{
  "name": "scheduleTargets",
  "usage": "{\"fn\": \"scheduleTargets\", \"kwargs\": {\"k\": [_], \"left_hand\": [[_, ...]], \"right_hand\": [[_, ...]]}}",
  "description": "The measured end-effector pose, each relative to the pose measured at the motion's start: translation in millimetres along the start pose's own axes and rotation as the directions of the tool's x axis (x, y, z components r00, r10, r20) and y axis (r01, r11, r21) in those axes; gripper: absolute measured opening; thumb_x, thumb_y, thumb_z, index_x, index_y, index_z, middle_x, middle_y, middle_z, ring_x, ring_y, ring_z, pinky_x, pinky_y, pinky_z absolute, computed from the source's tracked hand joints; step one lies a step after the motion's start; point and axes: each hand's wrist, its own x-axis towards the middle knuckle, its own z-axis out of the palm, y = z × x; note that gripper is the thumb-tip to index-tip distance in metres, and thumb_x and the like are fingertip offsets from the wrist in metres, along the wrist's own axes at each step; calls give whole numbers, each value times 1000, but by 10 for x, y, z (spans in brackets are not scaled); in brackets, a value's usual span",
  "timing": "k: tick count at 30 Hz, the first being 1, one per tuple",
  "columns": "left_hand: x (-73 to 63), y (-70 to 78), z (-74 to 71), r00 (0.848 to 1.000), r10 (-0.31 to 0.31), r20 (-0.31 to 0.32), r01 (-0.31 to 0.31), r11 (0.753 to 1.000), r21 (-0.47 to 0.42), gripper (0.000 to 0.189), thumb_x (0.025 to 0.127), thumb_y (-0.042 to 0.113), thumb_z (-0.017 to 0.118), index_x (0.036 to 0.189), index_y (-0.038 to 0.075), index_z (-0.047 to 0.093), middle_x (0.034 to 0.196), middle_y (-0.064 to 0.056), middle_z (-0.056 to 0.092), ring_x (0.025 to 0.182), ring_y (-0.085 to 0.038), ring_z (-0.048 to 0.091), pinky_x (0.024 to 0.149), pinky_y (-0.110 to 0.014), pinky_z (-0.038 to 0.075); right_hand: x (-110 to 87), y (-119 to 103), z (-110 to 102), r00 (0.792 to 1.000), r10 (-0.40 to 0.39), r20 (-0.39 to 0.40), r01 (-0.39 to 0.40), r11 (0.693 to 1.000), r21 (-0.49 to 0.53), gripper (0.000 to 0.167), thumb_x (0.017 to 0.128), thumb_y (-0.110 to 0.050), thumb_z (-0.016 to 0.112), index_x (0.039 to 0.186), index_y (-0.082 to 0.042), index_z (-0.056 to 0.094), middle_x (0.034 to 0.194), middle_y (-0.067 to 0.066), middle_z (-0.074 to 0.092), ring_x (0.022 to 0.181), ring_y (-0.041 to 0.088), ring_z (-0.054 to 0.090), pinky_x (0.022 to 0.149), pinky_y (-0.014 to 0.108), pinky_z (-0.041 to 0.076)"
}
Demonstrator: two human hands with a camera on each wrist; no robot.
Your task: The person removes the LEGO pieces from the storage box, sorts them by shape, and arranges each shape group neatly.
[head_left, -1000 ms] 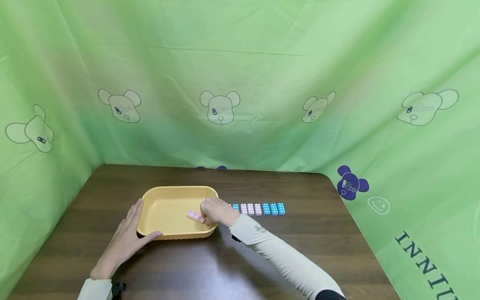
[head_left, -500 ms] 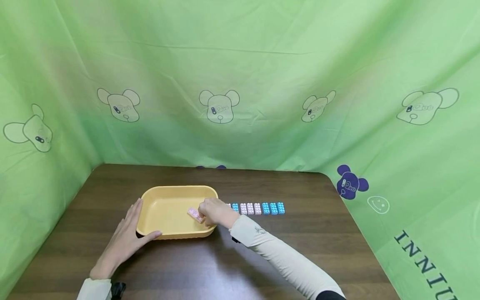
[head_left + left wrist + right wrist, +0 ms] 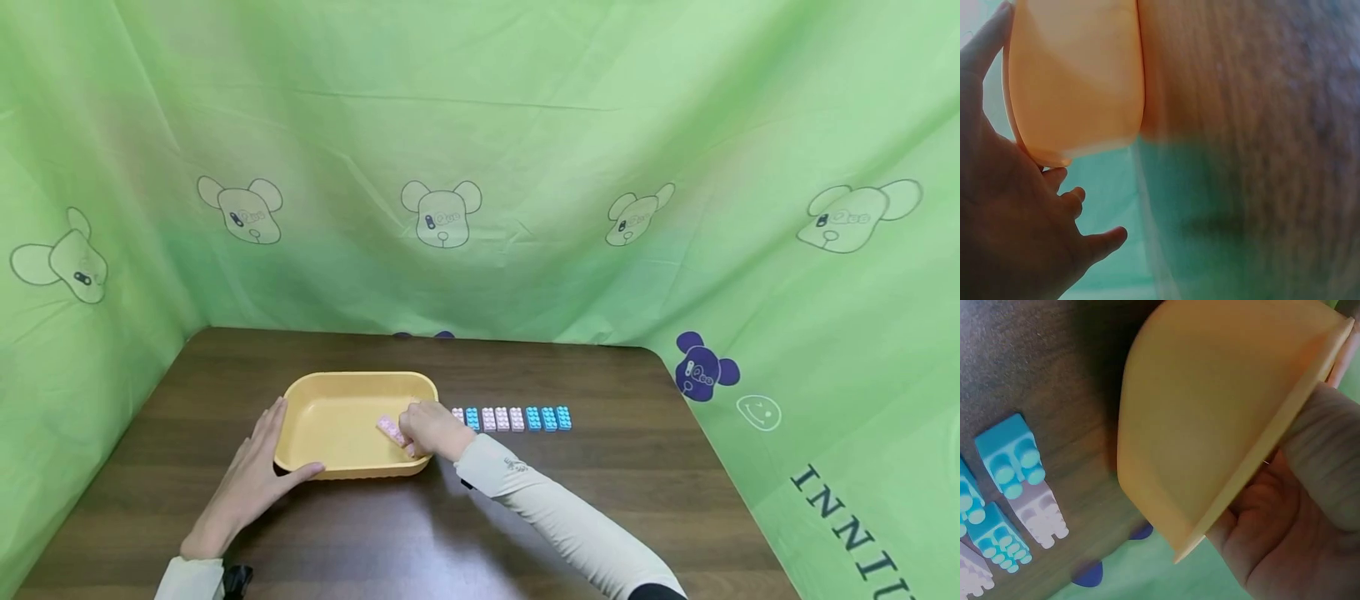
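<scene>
A yellow plastic tray [image 3: 322, 471] lies on the table, left of centre. My left hand [image 3: 251, 483] is spread along its left end, fingers straight at the side and thumb on the front rim. The left wrist view shows that hand [image 3: 1022, 212] beside the tray's wall [image 3: 1079, 75]. My right hand [image 3: 433, 427] reaches into the tray's right end, with curled fingers around a pink building brick [image 3: 388, 429]; pink shows on both sides of a finger. In the right wrist view, the tray's wall [image 3: 1191, 425] covers the fingertips and the brick.
Right of the tray, a row of blue bricks [image 3: 548, 418] and pink bricks [image 3: 502, 419] stands on the wooden table [image 3: 600, 492]. The row begins close to the tray's right rim. A green cloth [image 3: 525, 283] hangs behind and at the sides.
My right hand stays in the tray's right end and shifts slightly, uncovering more of the row's left end and a bit of pink by the fingers. The left hand and tray stay put.
</scene>
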Motion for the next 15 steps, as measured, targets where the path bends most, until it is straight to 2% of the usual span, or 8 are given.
{"fn": "scheduleTargets", "kwargs": {"k": [7, 15], "left_hand": [[8, 6, -6, 1000, 3, -1, -3, 1000, 4, 121, 91, 55, 80, 172, 12, 1, 176, -20, 6, 160, -47, 8, 120, -76, 14], [2, 3, 1, 1000, 1, -1, -1, 1000, 3, 121, 91, 54, 80, 172, 12, 1, 177, -20, 6, 160, -48, 8, 119, -77, 14]], "right_hand": [[-7, 8, 12, 1000, -18, -9, 18, 1000, -7, 31, 78, -25, 94, 69, -17, 66, 73, -5, 62, 68, 11, 56, 65, 25, 51], [-53, 15, -12, 998, -49, -40, 50, 998, 24, 36, 78, -18, 92, 68, -17, 57, 71, -4, 58, 69, 12, 55, 64, 24, 48]]}}
